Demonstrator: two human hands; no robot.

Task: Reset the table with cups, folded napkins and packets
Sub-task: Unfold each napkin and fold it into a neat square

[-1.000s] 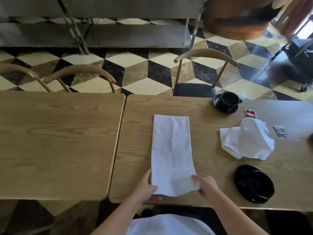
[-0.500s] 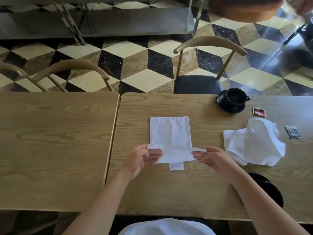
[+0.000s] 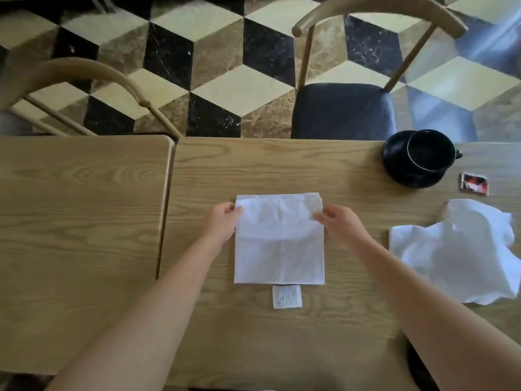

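A white cloth napkin (image 3: 279, 249) lies folded into a near square in the middle of the right wooden table (image 3: 282, 334); its small care label (image 3: 287, 296) sticks out at the near edge. My left hand (image 3: 222, 221) pinches the folded-over layer at its far left corner. My right hand (image 3: 337, 222) pinches the same layer at the far right corner. A second white napkin (image 3: 456, 249) lies crumpled to the right. A black cup (image 3: 430, 152) stands on a black saucer (image 3: 400, 170) at the far right, with a red packet (image 3: 475, 184) beside it.
A second wooden table (image 3: 79, 235) adjoins on the left with a narrow gap between. Two wooden chairs (image 3: 346, 108) stand on the far side over a chequered floor. A black dish edge (image 3: 420, 371) shows under my right forearm.
Both hands carried the napkin's near edge away from me over the far half, folding the long strip into a square. The camera has tilted down and closer.
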